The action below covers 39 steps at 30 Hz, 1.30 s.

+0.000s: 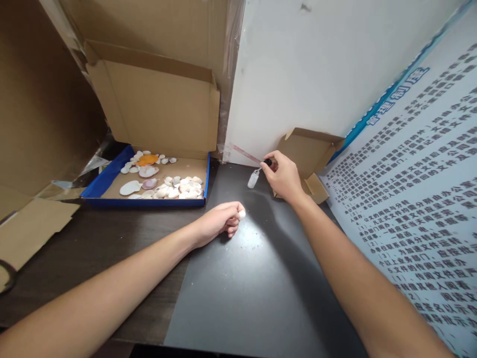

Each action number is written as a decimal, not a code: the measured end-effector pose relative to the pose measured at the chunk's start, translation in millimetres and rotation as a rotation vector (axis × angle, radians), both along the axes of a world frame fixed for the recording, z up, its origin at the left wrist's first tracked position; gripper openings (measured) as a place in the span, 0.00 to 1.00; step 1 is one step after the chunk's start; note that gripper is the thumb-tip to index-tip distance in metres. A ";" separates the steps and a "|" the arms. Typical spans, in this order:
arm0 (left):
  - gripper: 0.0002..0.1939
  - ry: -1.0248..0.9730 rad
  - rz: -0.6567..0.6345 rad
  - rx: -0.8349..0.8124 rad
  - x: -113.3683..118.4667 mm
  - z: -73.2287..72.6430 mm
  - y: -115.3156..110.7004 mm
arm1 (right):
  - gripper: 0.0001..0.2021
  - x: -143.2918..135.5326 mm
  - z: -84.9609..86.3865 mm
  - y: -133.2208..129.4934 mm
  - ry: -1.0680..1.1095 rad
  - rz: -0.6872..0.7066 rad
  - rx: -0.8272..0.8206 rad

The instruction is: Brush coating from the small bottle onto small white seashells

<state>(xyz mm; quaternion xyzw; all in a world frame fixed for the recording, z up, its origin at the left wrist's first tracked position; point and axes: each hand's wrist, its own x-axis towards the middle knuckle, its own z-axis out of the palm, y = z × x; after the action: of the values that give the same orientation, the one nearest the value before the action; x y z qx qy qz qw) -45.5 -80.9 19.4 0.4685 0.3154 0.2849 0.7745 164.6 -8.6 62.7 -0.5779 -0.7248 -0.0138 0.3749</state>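
My left hand [221, 220] is closed, pinching a small white shell [242, 214] between thumb and fingers above the dark grey mat [223, 303]. Farther back, my right hand [286, 178] grips a black brush cap [268, 162] by its top. The cap's thin stem slants down to the neck of a small bottle [253, 180] with whitish contents; whether its tip is inside I cannot tell. The bottle stands on the mat near the white wall panel.
An open blue-edged cardboard box [143, 203] at the left holds many shells [182, 188] and one orange shell [147, 159]. Behind my right hand stands a smaller open carton [307, 151]. A printed board [421, 164] borders the right side. Cardboard pieces [33, 233] lie at far left.
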 end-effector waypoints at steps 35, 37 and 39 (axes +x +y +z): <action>0.11 -0.002 0.067 0.160 1.6 -6.9 2.1 | 0.06 -6.5 -23.4 -106.0 0.490 0.163 -0.066; 0.12 0.002 0.060 0.168 1.6 -6.6 2.0 | 0.06 -8.2 -31.2 -109.7 0.465 0.182 -0.070; 0.12 -0.002 0.055 0.163 1.5 -6.4 2.3 | 0.05 -9.4 -34.6 -111.0 0.413 0.197 -0.065</action>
<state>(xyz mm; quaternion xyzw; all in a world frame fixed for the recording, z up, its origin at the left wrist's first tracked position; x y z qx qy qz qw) -44.0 -78.6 13.1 0.5210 0.3029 0.3313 0.7259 155.2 -119.5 28.1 -0.5068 -0.6855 0.1650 0.4960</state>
